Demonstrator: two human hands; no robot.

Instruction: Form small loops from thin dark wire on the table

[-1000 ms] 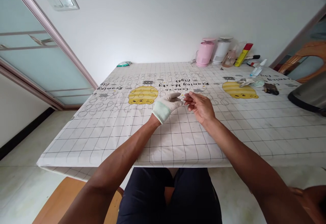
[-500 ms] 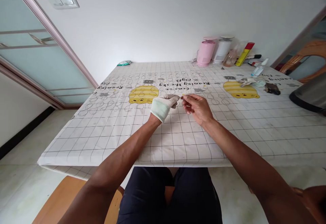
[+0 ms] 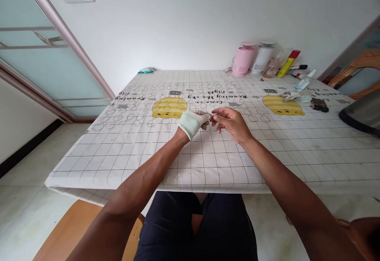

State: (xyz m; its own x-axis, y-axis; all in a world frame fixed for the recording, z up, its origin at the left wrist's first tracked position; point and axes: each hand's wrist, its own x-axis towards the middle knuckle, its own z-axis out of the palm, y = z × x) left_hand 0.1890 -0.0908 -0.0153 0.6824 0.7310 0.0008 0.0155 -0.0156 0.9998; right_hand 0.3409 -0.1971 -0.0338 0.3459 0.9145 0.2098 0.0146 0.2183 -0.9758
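Observation:
My left hand (image 3: 196, 123) wears a white and grey glove with a pale green cuff. Its thumb and forefinger are pinched together, pointing right. My right hand (image 3: 230, 122) is bare, its thumb and forefinger closed at the tips of the gloved fingers. Whatever lies between the fingertips is too small to make out. Both hands are over the middle of the checked tablecloth (image 3: 208, 162), right of a printed yellow bear (image 3: 170, 107).
At the back right stand a pink device (image 3: 242, 61), a white device (image 3: 262, 59), a clear bottle (image 3: 271, 67) and a yellow-red can (image 3: 288, 63). Nearer are a spray bottle (image 3: 305, 81), a crumpled glove (image 3: 296, 96), a dark object (image 3: 320, 105) and a metal container (image 3: 363, 112). A green packet (image 3: 147, 70) lies back left.
The view has shifted slightly. My right fingertips have come closer to the gloved fingertips, and the small gap between the hands has narrowed.

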